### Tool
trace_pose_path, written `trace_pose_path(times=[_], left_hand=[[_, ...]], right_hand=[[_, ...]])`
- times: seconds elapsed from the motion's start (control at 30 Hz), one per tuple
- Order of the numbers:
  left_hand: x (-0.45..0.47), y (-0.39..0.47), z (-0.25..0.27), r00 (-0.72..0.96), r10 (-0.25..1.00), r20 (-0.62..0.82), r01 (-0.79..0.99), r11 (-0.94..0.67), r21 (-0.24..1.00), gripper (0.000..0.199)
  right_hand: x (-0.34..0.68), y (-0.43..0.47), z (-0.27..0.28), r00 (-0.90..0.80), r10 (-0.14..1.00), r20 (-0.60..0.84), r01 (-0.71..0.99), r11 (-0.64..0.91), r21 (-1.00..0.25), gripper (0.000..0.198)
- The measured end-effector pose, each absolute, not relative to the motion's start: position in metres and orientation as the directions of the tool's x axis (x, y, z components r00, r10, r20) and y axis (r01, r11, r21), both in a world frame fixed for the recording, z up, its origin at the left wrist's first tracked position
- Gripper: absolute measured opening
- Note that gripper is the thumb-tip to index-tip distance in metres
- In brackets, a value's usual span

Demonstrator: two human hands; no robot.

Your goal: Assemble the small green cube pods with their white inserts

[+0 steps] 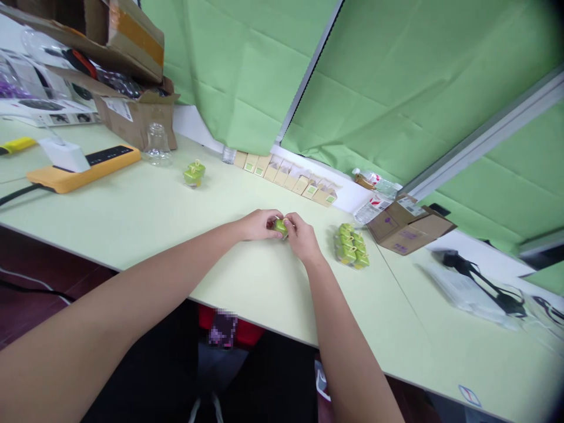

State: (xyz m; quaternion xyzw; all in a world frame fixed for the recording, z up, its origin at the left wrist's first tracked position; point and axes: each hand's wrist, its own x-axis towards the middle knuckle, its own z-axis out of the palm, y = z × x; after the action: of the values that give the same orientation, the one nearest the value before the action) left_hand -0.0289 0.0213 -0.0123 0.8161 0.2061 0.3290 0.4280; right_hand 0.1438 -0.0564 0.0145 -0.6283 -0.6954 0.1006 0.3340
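Note:
My left hand [263, 225] is closed round the side of a small green-lidded container [281, 226] just above the middle of the table. The thumb and fingers of my right hand [298, 233] pinch its top right side, where a bit of pale cord shows. My fingers hide most of it. To the right of my hands stands a tight cluster of similar green-lidded containers [351, 245], with pale cord loops on top and clear lower parts. Farther left, more of the same green-lidded containers [194, 174] stand together.
Several small cardboard boxes [286, 175] line the table's back edge. A yellow power strip [88, 167], a clear jar [157, 144] and an open carton [136, 120] occupy the left. Plastic bottles [376, 183], another carton [408, 226] and a black cabled device [480, 282] lie right.

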Motion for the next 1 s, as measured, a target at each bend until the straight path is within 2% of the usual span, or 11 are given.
trace_pose_path(times=[0.27, 0.47, 0.63, 0.83, 1.0], left_hand=[[-0.03, 0.021, -0.012, 0.693, 0.622, 0.364, 0.066, -0.557, 0.828, 0.047], [-0.03, 0.019, -0.01, 0.696, 0.615, 0.371, 0.06, -0.565, 0.823, 0.047], [-0.029, 0.017, -0.009, 0.681, 0.634, 0.367, 0.047, -0.538, 0.842, 0.046], [-0.023, 0.023, -0.016, 0.609, 0.709, 0.357, 0.068, -0.495, 0.866, 0.046], [-0.022, 0.029, -0.016, 0.559, 0.75, 0.353, 0.089, -0.478, 0.874, 0.044]], right_hand=[[0.144, -0.055, 0.014, 0.047, 0.933, 0.356, 0.785, 0.185, -0.591, 0.027], [0.144, -0.053, 0.014, -0.029, 0.936, 0.35, 0.764, 0.247, -0.596, 0.025], [0.145, -0.051, 0.01, -0.014, 0.938, 0.346, 0.752, 0.238, -0.615, 0.024], [0.141, -0.055, 0.018, -0.003, 0.944, 0.33, 0.841, 0.181, -0.51, 0.02], [0.152, -0.07, 0.036, 0.043, 0.966, 0.255, 0.958, 0.032, -0.284, 0.021]])
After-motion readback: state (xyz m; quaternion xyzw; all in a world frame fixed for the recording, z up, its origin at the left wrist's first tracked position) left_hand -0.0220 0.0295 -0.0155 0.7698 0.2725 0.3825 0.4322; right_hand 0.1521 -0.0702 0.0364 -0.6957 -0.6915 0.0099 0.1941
